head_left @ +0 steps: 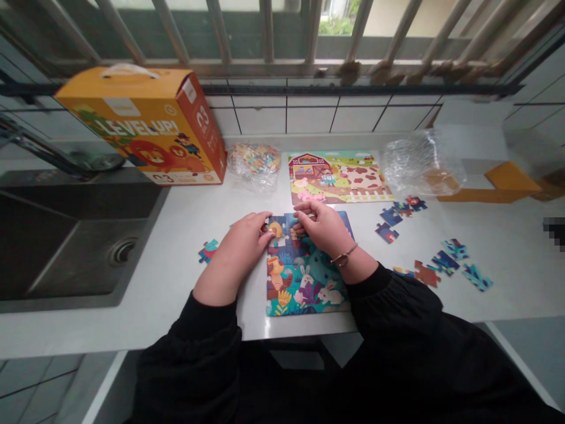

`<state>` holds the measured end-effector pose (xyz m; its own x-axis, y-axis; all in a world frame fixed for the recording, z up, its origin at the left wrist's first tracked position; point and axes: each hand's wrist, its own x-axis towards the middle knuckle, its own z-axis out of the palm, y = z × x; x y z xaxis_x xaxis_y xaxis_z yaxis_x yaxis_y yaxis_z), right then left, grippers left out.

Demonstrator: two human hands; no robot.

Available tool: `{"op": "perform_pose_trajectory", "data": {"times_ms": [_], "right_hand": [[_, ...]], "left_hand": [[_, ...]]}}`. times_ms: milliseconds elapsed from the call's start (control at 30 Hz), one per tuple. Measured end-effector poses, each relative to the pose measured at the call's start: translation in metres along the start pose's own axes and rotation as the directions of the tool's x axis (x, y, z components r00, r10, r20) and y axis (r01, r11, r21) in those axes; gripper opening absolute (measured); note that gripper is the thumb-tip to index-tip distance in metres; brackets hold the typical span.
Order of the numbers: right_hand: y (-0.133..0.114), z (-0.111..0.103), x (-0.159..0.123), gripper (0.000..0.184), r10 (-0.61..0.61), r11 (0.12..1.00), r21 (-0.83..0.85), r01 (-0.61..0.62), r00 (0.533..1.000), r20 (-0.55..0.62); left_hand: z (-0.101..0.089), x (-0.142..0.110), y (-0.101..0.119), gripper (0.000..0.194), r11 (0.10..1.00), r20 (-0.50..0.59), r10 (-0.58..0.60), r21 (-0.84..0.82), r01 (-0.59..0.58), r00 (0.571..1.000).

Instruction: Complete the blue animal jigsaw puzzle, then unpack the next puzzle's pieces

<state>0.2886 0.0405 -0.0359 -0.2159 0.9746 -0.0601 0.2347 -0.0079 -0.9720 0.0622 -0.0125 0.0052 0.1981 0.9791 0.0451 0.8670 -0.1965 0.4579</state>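
As a white counter [168, 294] runs below a barred window [266, 32], a dark sink [66, 300] is set into its left side, an orange puzzle box [145, 129] standing at the basin's far corner. A farm-scene puzzle [338, 179] lies flat toward the wall. Closer to the person, a rabbit puzzle [309, 268] lies directly beneath the hands, its long axis seemingly running from the body toward the window. Both hands are at its far half: the right hand [323, 227] is nearer the middle, reaching over it with wrist turned inward and fingers bent; the left hand [249, 238] comes in at the left edge, thumb and forefinger slightly parted. Whether either grasps a piece cannot be told. Loose pieces [427, 274] lie apart at right; a teal-and-red piece [207, 251] rests near the left forearm.
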Motion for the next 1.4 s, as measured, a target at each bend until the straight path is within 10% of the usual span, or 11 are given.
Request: {"op": "perform_pose_trajectory", "data": {"times_ms": [267,533,1400], "right_hand": [[0.0,-0.008,0.002,0.011,-0.085,0.973,-0.22,0.07,0.995,-0.06],[-0.008,-0.005,-0.007,0.023,-0.363,0.755,-0.536,0.378,0.921,0.139],[-0.018,0.003,-0.019,0.047,-0.29,0.43,-0.733,0.528,0.849,0.442]], "left_hand": [[-0.002,0.023,-0.01,0.044,0.994,0.07,0.023,0.101,-0.03,0.997],[-0.001,0.02,-0.009,0.046,0.995,0.09,0.059,0.07,-0.066,0.994],[0.008,0.021,-0.011,0.036,0.996,-0.023,0.02,0.084,-0.018,1.0]]}}
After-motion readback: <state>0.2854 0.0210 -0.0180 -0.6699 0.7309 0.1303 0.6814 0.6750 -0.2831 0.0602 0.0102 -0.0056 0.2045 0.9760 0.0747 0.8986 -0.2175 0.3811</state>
